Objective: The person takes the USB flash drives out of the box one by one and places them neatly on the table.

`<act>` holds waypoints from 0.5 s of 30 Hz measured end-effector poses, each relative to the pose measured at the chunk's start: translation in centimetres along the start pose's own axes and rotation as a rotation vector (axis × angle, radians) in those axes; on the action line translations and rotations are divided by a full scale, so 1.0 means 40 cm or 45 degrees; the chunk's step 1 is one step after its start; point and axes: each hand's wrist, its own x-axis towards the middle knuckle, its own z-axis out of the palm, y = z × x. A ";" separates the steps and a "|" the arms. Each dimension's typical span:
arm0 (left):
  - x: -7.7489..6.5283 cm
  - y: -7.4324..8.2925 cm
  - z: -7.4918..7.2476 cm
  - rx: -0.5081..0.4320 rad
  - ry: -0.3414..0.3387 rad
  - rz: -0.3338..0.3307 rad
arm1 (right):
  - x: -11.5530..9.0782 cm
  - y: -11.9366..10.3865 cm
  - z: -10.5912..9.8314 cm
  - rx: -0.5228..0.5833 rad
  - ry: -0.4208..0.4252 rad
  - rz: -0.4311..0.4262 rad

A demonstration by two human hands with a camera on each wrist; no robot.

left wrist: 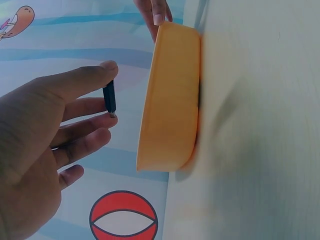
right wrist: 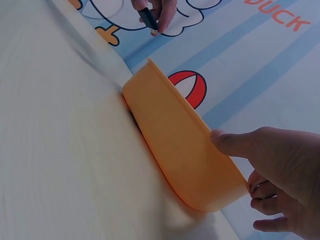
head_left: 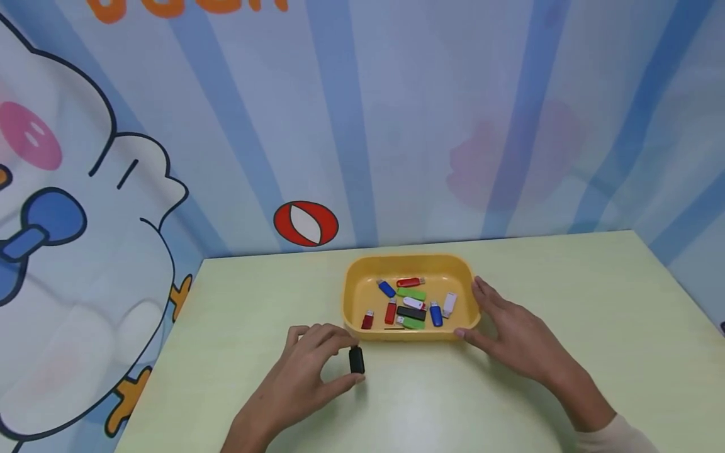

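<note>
My left hand pinches a black USB flash drive between thumb and fingers, in front of the yellow tray. The left wrist view shows the drive upright, its metal plug pointing down. At the tray's right front corner my right hand holds the rim, thumb on the front and fingers along the right side. Inside the tray lie several USB flash drives, among them a red one, a blue one, a green one, a white one and a black one.
The tray stands on a pale yellow-green table, near its back edge. Behind rises a blue striped backdrop with a printed red ball. A large cartoon figure is printed at the left.
</note>
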 end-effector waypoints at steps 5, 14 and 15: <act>-0.006 -0.014 0.006 0.000 -0.022 0.024 | 0.000 0.000 0.003 -0.003 -0.007 0.020; -0.010 -0.031 0.018 0.007 -0.084 0.035 | 0.000 -0.002 0.007 0.005 -0.019 0.028; -0.011 -0.033 0.020 0.012 -0.090 0.038 | 0.001 -0.003 0.009 0.003 -0.018 0.024</act>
